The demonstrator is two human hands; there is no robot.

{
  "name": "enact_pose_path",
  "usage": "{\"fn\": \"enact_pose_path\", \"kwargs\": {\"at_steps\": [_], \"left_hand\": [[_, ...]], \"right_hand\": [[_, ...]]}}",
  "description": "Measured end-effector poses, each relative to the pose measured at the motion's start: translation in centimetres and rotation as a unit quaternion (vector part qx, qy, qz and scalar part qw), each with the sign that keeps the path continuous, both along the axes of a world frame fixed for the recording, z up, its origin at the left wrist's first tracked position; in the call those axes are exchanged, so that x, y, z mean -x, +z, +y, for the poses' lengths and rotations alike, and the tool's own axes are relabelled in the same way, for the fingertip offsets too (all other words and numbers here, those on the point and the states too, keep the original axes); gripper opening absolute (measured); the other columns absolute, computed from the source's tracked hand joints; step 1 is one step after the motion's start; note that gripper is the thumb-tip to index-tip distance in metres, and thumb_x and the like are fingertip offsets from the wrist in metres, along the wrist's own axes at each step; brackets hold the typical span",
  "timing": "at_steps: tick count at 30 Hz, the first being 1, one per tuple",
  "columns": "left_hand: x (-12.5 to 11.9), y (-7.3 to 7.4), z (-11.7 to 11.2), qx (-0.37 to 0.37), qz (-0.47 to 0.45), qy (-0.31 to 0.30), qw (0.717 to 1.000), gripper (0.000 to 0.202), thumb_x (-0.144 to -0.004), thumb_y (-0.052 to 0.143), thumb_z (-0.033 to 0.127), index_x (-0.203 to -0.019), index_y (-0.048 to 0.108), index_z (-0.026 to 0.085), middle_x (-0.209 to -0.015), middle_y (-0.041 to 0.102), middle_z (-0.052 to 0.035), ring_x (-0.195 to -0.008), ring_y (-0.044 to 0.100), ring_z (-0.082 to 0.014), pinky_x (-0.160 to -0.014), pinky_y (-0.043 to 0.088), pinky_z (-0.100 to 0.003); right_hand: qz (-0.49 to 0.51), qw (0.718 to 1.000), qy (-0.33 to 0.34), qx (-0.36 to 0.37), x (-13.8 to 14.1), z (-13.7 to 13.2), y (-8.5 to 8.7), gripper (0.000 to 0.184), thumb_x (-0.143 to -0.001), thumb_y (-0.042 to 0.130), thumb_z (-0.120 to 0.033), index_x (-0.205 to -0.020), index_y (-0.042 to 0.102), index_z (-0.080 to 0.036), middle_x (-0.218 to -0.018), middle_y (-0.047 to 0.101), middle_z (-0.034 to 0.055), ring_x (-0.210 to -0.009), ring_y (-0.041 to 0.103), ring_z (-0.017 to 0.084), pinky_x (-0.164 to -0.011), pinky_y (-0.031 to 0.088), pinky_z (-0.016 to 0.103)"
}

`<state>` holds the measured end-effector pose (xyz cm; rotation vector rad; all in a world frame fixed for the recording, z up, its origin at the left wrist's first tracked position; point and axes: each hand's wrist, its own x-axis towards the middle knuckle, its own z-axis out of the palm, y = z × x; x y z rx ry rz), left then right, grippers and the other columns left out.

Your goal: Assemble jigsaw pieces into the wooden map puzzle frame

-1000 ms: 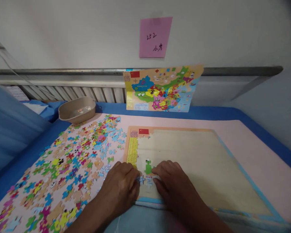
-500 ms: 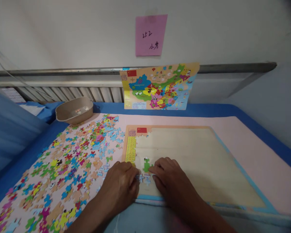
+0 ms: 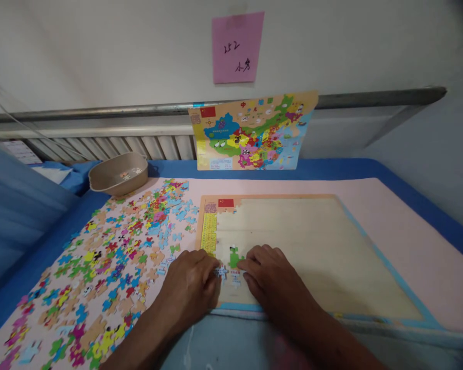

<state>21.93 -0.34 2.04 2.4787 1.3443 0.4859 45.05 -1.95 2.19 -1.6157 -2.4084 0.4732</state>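
My left hand (image 3: 195,277) is closed at the lower left of the puzzle board (image 3: 293,246), its fingertips pinching a white-and-blue puzzle piece (image 3: 221,272). Curled over the board from the other side, my right hand (image 3: 268,272) has its fingertips at the edge of a green puzzle piece (image 3: 234,258). Just below the green one lies a pale printed puzzle piece (image 3: 235,278), between the two hands. Along the board's left side, a yellow printed strip (image 3: 209,231) and a red flag section (image 3: 226,203) are filled in. My fingers hide part of the lower left corner.
Many loose puzzle pieces (image 3: 111,267) spread over the pink mat to the left. A beige basin (image 3: 119,174) with a few pieces in it stands behind them. A printed map picture (image 3: 250,136) leans against the metal rail (image 3: 378,98). A blue curtain (image 3: 23,205) hangs at far left.
The white-and-blue piece at my left fingertips has shifted slightly away from the pale piece beside it. My right hand stays by the green piece. The whole view has tilted a little.
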Motion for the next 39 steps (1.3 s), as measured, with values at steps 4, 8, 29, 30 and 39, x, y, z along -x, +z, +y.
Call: {"fn": "enact_pose_path", "kwargs": {"at_steps": [4, 8, 29, 30, 39], "left_hand": [[-0.38, -0.28, -0.18, -0.015, -0.004, -0.007, 1.000, 0.024, -0.085, 0.059, 0.007, -0.094, 0.075, 0.023, -0.085, 0.072, -0.0035, -0.080, 0.066, -0.0222, -0.074, 0.047, -0.036], [-0.69, -0.39, -0.32, -0.028, -0.016, -0.013, 0.999, 0.024, -0.084, 0.059, 0.006, -0.092, 0.073, 0.023, -0.083, 0.071, -0.0024, -0.078, 0.063, -0.0209, -0.072, 0.046, -0.035], [-0.67, -0.60, -0.43, -0.011, -0.002, -0.014, 1.000, 0.021, -0.086, 0.060, 0.006, -0.090, 0.071, 0.023, -0.083, 0.069, -0.0026, -0.078, 0.063, -0.0214, -0.073, 0.044, -0.035], [-0.67, -0.57, -0.43, -0.009, 0.000, -0.015, 1.000, 0.020, -0.086, 0.060, 0.006, -0.090, 0.071, 0.022, -0.083, 0.069, -0.0029, -0.079, 0.063, -0.0217, -0.074, 0.045, -0.035], [-1.06, -0.26, -0.64, 0.006, -0.004, -0.024, 1.000, 0.020, -0.086, 0.059, 0.007, -0.090, 0.071, 0.022, -0.085, 0.070, -0.0032, -0.081, 0.065, -0.0224, -0.075, 0.045, -0.036]], "right_hand": [[0.004, 1.000, -0.006, -0.007, -0.10, -0.16, -0.16, 0.016, -0.100, 0.068, -0.008, -0.099, 0.075, -0.021, -0.104, 0.067, 0.0058, -0.099, 0.057, 0.026, -0.089, 0.035, 0.041], [0.011, 0.999, -0.020, -0.024, -0.16, -0.30, -0.56, 0.011, -0.097, 0.075, -0.011, -0.097, 0.074, -0.022, -0.102, 0.067, 0.0051, -0.099, 0.057, 0.028, -0.089, 0.033, 0.042], [-0.001, 0.998, -0.032, -0.049, -0.17, -0.20, -0.98, 0.021, -0.094, 0.083, -0.020, -0.113, 0.075, -0.023, -0.107, 0.068, 0.0063, -0.102, 0.058, 0.030, -0.089, 0.032, 0.044], [-0.004, 0.998, -0.033, -0.047, -0.15, -0.20, -0.98, 0.021, -0.094, 0.083, -0.021, -0.113, 0.075, -0.023, -0.107, 0.068, 0.0065, -0.102, 0.058, 0.031, -0.089, 0.032, 0.044], [-0.002, 0.999, -0.036, -0.036, -0.55, -0.42, -0.56, 0.017, -0.094, 0.083, -0.019, -0.109, 0.075, -0.023, -0.108, 0.068, 0.0061, -0.103, 0.058, 0.031, -0.090, 0.032, 0.044]]}}
